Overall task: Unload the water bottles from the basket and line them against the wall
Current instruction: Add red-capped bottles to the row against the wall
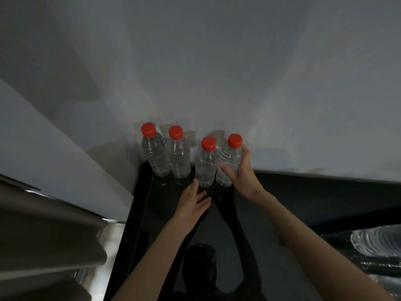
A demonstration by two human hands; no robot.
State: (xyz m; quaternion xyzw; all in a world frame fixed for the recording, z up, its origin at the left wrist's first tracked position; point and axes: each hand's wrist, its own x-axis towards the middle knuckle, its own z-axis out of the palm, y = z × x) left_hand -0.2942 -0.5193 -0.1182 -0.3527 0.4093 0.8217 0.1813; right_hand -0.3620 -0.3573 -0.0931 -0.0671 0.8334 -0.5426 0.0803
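Several clear water bottles with red caps stand upright in a row on the dark floor against the white wall. The leftmost bottle and the second bottle stand close together. The third bottle stands free, just beyond my left hand, which is open with fingers spread and touches nothing I can make out. My right hand grips the rightmost bottle around its body, next to the third one. The basket is not clearly in view.
Another clear bottle lies at the right edge on something dark. A white panel and metallic grey steps close off the left side. The glossy dark floor reflects my arms.
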